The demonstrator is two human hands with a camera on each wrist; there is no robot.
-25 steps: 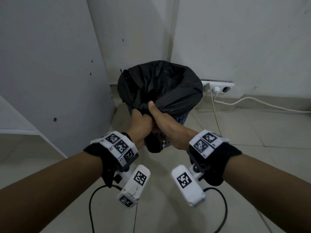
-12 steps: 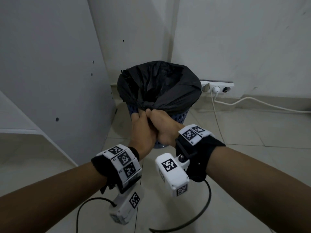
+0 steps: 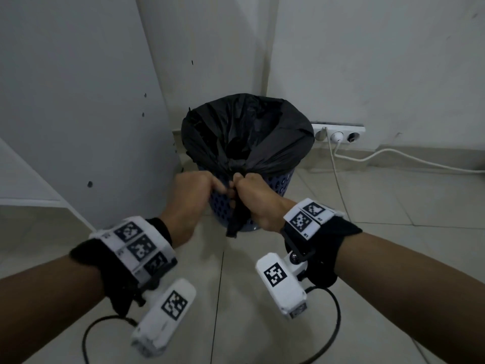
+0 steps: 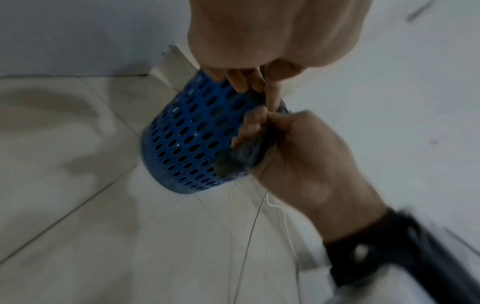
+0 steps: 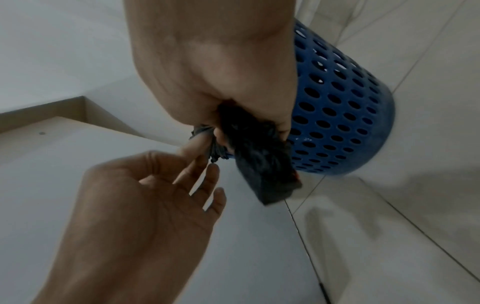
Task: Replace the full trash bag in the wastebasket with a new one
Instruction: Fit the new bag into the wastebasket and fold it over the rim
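Fingers of the right hand [image 3: 258,199] stay clenched round the gathered neck of the black trash bag [image 3: 246,135], its tail hanging below the fist — while the left hand [image 3: 193,195] has eased apart, only fingertips pinching a thin strand. A second ago both fists were pressed together at the rim. Probably a knot being finished; the bag still sits in the blue wastebasket [image 4: 192,131].

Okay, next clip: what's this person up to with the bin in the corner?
A person is working on the black trash bag that lines a blue perforated wastebasket on the tiled floor. The right hand holds a gathered, twisted bunch of the bag's edge at the near rim in a closed grip. The left hand pinches a strand of the same bunch with its fingertips. The bag is stretched over the rim, not lifted out.
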